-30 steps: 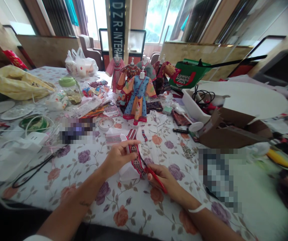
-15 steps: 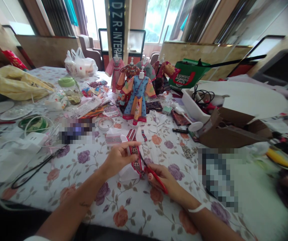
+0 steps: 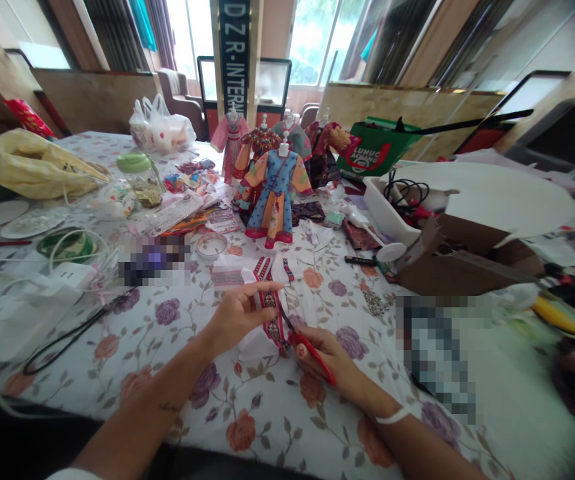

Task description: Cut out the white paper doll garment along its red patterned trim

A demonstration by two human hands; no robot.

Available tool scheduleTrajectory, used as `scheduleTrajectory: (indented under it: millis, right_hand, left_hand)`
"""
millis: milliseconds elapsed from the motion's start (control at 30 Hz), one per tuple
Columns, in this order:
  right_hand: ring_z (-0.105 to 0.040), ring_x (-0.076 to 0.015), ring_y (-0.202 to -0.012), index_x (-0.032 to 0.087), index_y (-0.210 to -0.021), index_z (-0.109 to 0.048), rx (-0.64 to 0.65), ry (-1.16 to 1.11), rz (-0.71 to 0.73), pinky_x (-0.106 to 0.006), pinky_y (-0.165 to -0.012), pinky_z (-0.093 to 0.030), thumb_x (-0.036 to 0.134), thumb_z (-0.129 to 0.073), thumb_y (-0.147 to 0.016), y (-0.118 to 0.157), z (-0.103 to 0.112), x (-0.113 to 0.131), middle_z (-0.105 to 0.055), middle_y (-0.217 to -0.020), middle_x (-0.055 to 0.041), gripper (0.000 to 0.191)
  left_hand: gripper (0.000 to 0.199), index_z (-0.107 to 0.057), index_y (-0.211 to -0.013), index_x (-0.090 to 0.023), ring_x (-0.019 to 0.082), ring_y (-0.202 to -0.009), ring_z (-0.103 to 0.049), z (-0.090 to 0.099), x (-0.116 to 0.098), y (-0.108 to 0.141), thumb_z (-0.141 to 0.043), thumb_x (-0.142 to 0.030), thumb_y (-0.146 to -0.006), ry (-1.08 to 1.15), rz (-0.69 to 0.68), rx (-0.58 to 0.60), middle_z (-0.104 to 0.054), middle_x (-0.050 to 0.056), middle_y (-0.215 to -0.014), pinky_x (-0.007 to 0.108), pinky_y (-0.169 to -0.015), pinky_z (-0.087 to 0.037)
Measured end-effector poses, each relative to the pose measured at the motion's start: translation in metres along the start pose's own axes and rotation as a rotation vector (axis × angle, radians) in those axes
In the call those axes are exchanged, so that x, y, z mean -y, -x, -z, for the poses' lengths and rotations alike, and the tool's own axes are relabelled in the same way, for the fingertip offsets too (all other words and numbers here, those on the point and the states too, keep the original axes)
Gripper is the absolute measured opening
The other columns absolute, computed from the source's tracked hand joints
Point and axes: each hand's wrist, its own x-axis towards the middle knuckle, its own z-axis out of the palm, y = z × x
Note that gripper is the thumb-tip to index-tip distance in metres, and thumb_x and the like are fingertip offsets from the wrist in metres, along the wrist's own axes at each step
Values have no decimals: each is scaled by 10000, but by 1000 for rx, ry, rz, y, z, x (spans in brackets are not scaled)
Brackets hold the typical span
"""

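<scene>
White cloth [image 3: 256, 344], bearing a flat, red-edged patterned band [image 3: 273, 329], is positioned centrally, its band running lengthwise away from the body. The left hand [image 3: 235, 317] is placed on it; whether the cloth is pinched cannot be told. Red-handled scissors [image 3: 313, 353] are clasped in the right hand [image 3: 335, 360], dark blades directed diagonally forward-left at the band's edge. A floral tablecloth [image 3: 287, 407] is spread beneath; windows [image 3: 322, 43] are seen beyond.
</scene>
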Motion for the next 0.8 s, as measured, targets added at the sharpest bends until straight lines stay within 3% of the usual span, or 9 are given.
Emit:
scheduleTrajectory:
  millis: [500, 800]
  right_hand:
    - [-198, -61, -454, 184, -638, -454, -5, -23, 11, -221, -405, -131, 674, -602, -741, -1, -2, 2, -291, -511, 77, 522]
    - [-325, -81, -462, 188, -653, -478, -20, 9, -14, -214, -413, -218, 642, -616, -742, 0, -1, 2, -367, -530, 60, 482]
  left_hand:
    - [354, -677, -1108, -173, 118, -715, -573, 1, 2, -1, -701, -280, -771, -35, -25, 0, -682, 40, -897, 215, -664, -466]
    - [289, -719, -1019, -171, 103, -685, -547, 1, 3, -3, -718, -278, -751, -51, -29, -84, -687, 36, -865, 201, -636, -449]
